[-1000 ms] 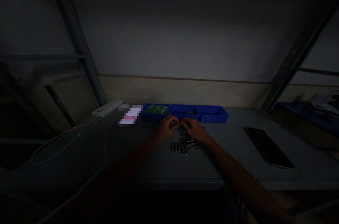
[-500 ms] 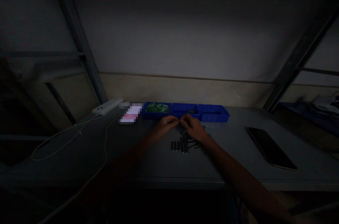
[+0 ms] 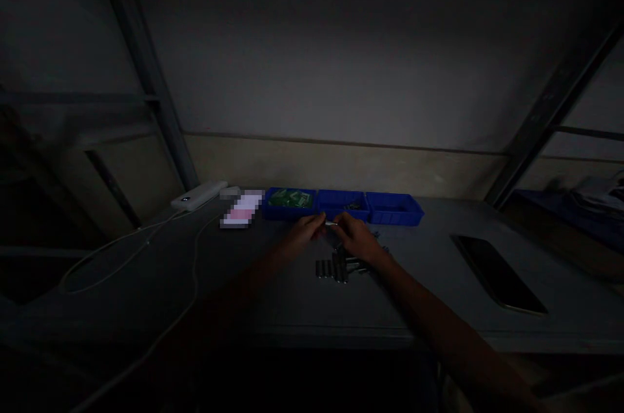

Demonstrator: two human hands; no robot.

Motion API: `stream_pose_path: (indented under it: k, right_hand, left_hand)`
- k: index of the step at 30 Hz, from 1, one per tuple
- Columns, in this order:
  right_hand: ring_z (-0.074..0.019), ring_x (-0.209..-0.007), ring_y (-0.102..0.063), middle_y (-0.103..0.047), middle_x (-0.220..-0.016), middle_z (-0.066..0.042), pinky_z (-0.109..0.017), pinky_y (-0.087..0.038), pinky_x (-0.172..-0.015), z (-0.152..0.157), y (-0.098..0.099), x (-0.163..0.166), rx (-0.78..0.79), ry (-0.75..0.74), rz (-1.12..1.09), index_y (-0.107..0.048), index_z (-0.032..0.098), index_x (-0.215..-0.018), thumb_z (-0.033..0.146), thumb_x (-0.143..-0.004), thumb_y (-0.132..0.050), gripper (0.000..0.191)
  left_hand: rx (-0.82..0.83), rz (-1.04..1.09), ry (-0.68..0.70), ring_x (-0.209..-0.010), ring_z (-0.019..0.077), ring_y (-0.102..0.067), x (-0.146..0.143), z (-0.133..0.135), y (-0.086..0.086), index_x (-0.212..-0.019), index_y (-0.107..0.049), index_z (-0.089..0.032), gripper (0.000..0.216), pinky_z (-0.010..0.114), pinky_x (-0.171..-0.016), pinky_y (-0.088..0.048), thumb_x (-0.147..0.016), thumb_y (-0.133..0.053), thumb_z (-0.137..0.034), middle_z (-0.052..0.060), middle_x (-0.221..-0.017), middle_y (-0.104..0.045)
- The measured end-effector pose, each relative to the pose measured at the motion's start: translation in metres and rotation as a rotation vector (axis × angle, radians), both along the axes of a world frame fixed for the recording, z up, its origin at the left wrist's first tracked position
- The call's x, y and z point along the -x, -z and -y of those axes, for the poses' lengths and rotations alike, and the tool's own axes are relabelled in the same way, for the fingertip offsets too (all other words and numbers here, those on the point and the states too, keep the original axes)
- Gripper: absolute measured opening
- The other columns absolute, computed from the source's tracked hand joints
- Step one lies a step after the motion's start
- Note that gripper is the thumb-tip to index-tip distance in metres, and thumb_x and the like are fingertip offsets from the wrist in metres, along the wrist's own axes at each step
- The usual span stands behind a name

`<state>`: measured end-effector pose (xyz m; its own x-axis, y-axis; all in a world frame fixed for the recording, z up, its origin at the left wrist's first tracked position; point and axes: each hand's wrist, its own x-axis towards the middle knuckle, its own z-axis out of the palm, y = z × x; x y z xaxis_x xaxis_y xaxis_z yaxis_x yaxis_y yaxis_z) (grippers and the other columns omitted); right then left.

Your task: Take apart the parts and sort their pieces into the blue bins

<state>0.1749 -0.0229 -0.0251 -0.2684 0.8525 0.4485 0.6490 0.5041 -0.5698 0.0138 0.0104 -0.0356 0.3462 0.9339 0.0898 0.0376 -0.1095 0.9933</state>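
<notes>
My left hand (image 3: 308, 231) and my right hand (image 3: 359, 239) meet over the table in front of the bins, fingertips pinched. Between them shows a small, slim, pale piece (image 3: 331, 224), gripped at both ends; it is too small and dim to name its kind. Below my right hand lies a pile of short dark cylindrical pieces (image 3: 338, 267), partly hidden by that hand and forearm. Several of these stand out in a row on the pile's left side.
Behind my hands stand a blue bin of green packets (image 3: 291, 198), a blue bin (image 3: 336, 197) with a few small dark parts and another blue bin (image 3: 394, 208). A phone (image 3: 497, 273) lies right; a blurred screen (image 3: 242, 209), white power bank (image 3: 199, 196) and cable (image 3: 195, 257) lie left.
My fingertips have drawn slightly apart, and the pale piece between them now shows. The left hand has turned a little. The pile and the bins stay as they were.
</notes>
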Motion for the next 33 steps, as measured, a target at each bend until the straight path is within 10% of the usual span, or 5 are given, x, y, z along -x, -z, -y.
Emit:
stream_pose_path:
  k: [16,24,33]
  right_hand:
    - [-0.0125,-0.063,-0.053,-0.058,-0.07,-0.002,-0.023,-0.033,-0.06,0.003,-0.005,0.002,0.055,0.037,0.109,-0.054,0.017,-0.078,0.032,-0.091,-0.032,0.03]
    - [-0.0122,-0.063,-0.053,-0.058,-0.071,-0.001,-0.022,-0.034,-0.059,0.002,-0.003,0.002,0.02,0.012,0.047,-0.053,0.017,-0.086,0.029,-0.088,-0.04,0.018]
    - [-0.0128,-0.064,-0.054,-0.059,-0.072,-0.001,-0.023,-0.036,-0.06,0.007,-0.008,0.003,0.048,0.021,0.032,-0.053,0.018,-0.096,0.034,-0.087,-0.042,0.021]
  left_hand:
    - [-0.189,0.015,-0.033,-0.084,0.0165,-0.056,0.0,0.006,-0.01,-0.083,-0.058,-0.014,0.025,0.029,-0.077,-0.043,-0.066,-0.065,-0.031,0.004,-0.085,-0.062]
    - [-0.091,-0.089,-0.076,-0.051,0.0087,-0.044,0.001,0.005,-0.008,-0.068,-0.056,-0.012,0.043,0.023,-0.05,-0.032,-0.077,-0.046,-0.053,-0.002,-0.056,-0.05]
    - [-0.146,-0.13,-0.051,-0.054,0.0101,-0.045,0.003,0.003,-0.009,-0.063,-0.054,-0.014,0.042,0.023,-0.053,-0.033,-0.073,-0.049,-0.054,-0.002,-0.057,-0.05]
